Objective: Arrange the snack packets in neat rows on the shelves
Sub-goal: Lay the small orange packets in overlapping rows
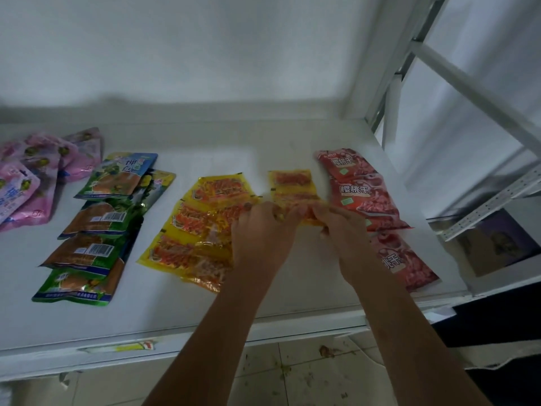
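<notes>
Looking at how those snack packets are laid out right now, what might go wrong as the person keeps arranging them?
1. Both the left hand and right hand pinch one yellow packet between two rows; setting it down crooked could spoil the short yellow row.
2. The right forearm lies over the red packets and may drag them askew.
3. The green packets overlap loosely near the shelf front edge, so a bump might slide one off.

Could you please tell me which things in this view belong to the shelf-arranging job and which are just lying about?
Belong to the job:
- yellow packets, one held by the left hand and right hand
- red packets
- green packets
- pink packets
- shelf

Just lying about:
- label on the shelf's front edge
- cardboard box beyond the rack
- stains on the floor
</notes>
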Demonstrator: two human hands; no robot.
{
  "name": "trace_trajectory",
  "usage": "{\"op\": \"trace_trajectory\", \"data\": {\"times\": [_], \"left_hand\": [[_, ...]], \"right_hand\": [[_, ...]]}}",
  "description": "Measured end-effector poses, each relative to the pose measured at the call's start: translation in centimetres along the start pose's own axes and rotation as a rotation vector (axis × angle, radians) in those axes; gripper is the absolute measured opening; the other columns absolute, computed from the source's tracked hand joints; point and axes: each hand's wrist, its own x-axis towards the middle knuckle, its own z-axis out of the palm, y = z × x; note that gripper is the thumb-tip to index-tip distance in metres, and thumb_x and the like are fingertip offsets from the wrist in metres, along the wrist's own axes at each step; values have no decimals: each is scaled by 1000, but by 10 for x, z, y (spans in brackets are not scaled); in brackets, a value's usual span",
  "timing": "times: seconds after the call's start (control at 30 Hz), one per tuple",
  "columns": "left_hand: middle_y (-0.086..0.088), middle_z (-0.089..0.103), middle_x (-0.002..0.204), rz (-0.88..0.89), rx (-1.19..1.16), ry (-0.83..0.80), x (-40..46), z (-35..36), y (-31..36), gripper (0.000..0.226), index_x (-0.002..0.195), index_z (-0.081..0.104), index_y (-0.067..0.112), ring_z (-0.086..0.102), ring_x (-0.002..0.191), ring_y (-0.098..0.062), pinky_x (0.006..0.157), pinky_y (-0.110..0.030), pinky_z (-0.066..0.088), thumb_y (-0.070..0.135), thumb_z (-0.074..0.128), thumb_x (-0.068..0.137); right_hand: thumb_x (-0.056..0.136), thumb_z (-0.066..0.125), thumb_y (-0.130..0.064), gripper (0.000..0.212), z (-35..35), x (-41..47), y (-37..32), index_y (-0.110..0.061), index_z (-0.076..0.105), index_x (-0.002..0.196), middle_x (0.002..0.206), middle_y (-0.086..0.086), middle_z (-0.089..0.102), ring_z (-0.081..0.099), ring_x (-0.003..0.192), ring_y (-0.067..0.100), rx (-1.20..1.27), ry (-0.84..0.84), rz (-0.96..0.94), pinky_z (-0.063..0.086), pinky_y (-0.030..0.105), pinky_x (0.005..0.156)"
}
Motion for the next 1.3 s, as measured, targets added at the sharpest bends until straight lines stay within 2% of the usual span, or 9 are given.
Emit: {"op": "trace_trajectory", "data": {"times": [0.13,0.23,0.47,0.6,0.7,0.83,1.03,1.17,1.3], "left_hand": [[1,74,78,-121,-264,21,3,-1,9,24,75,68,25,73,74,-20,68,-39,63,38,83,88],[6,67,59,-76,-235,4,2,2,7,25,75,73,17,61,47,-5,46,-24,49,33,78,93],[1,67,61,-90,-300,-6,2,3,0,29,66,65,19,57,48,-3,47,-24,48,20,83,88],[6,71,70,-75,-342,-31,-3,-6,0,34,67,61,30,61,58,-7,49,-18,51,18,85,86],[12,74,68,-57,-308,-93,-7,-8,-1,25,69,69,29,68,61,-5,55,-18,55,20,87,84],[11,60,51,-103,-310,-150,-12,-9,3,33,64,70,19,54,48,-10,46,-21,43,40,80,87],[-8,63,77,-267,-600,-156,3,-11,21,24,85,73,12,57,71,-21,60,-33,49,34,73,95],[-21,73,83,-101,-536,-59,8,2,9,24,89,76,5,64,67,-29,67,-53,59,28,76,96],[-9,59,65,-28,-468,-39,12,7,0,36,79,68,0,54,60,-20,58,-42,51,30,70,100]], "right_hand": [[96,74,-25,17,-1,0,5,-25,78,80,67,-16,71,58,64,-2,-41,-30,-8,44,13,61],[93,76,-31,16,-3,1,8,-23,78,79,72,-9,74,60,60,-4,-47,-31,-44,45,11,56],[93,77,-19,5,-6,1,11,-17,80,90,86,0,80,70,81,10,-81,-86,-50,52,21,75],[99,67,-44,44,-3,8,-1,-12,70,68,52,-10,64,61,56,8,-97,-83,83,46,25,66],[96,71,-45,46,-1,14,-1,0,77,91,92,16,78,76,86,28,-36,-73,91,61,39,84],[96,73,-22,13,-6,14,3,-12,81,96,92,5,81,74,89,18,45,-141,37,57,27,80],[96,71,-17,21,-11,14,9,-6,77,114,114,18,77,72,110,37,125,-176,53,58,51,99],[91,77,-20,24,-12,12,8,-2,78,108,108,18,78,75,105,36,136,-176,78,61,49,94],[89,79,-27,35,-9,10,10,5,74,104,102,21,77,76,91,31,145,-148,38,63,44,85]]}}
